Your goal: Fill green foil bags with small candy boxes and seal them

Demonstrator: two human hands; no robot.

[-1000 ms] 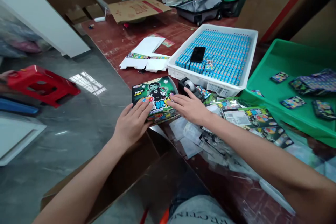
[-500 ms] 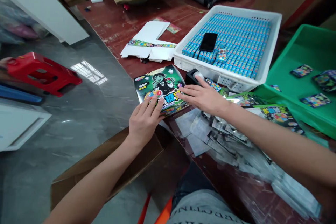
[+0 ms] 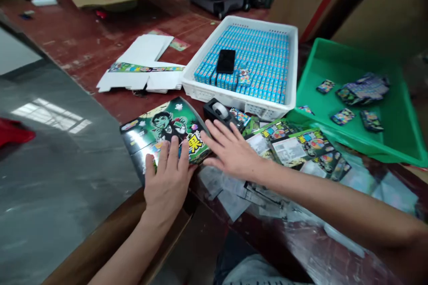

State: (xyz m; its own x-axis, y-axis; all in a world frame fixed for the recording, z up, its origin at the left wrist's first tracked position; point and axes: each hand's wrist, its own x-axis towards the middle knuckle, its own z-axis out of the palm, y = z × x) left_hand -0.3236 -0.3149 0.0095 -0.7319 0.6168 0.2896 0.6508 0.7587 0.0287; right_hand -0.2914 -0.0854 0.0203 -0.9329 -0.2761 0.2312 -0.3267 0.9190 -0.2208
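A green and black candy box (image 3: 167, 120) with a cartoon vampire on its lid lies at the table's edge. Flat on the near part of its lid rests my left hand (image 3: 168, 178), fingers stretched out. My right hand (image 3: 230, 149) is spread at the box's right side, its fingertips at the lid's edge. Just beyond those fingers stands a black tape dispenser (image 3: 217, 111) with a roll in it. Printed packets (image 3: 294, 144) and clear plastic sleeves (image 3: 234, 202) lie to the right, partly under my right forearm.
Behind the box, a white crate (image 3: 290, 67) holds rows of small blue boxes, with a black phone (image 3: 226, 61) on top. A green bin (image 3: 310, 71) with several packets stands at right. White card pieces (image 3: 137, 53) lie at left. Below the table edge is an open carton (image 3: 110, 231).
The view has swung right, so the table things appear farther left. My left hand's fingers are more spread on the lid; my right hand stays at the box's right side.
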